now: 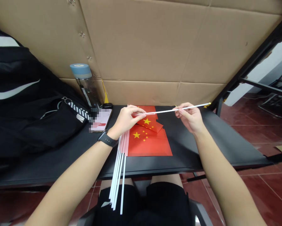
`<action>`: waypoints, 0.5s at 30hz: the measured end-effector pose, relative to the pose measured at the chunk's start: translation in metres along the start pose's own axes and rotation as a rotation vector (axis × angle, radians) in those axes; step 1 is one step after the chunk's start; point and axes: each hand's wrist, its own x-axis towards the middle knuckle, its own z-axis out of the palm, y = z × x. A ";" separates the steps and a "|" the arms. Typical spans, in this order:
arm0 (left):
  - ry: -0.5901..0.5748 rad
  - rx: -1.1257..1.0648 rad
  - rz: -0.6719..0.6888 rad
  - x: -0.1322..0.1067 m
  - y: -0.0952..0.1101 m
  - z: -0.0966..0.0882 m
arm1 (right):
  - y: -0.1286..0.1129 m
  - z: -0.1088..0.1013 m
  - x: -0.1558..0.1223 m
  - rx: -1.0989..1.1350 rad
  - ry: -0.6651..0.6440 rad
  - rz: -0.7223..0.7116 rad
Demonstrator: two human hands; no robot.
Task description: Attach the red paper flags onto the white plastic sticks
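A white flagpole stick (165, 111) with a yellow tip is held nearly level between my two hands. My left hand (129, 117) is closed, pinching the stick's left end where a pale sleeve edge surrounds it. Toward the yellow tip, my right hand (190, 117) grips the same stick between thumb and fingers. Just under the stick is a folded red flag (152, 124) with yellow stars; whether it is joined to this stick I cannot tell. Several red paper flags (152, 146) lie stacked below, their white sticks (117, 179) jutting past the table's front edge.
On the black table (183, 146), a phone (102, 121) lies left of my left hand. Behind it stands a bottle with a blue lid (81, 70). A large black bag (25, 110) fills the left side. A cardboard panel (143, 47) rises along the back.
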 end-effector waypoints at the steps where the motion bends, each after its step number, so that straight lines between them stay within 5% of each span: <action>1: -0.008 0.042 0.023 0.000 0.000 0.000 | 0.001 0.002 -0.001 -0.011 -0.020 0.018; 7: -0.028 0.155 0.061 0.000 0.002 0.001 | 0.003 0.009 -0.004 -0.034 -0.063 0.067; 15: 0.030 0.114 0.024 0.003 -0.002 -0.007 | -0.006 -0.011 0.002 0.042 0.047 -0.004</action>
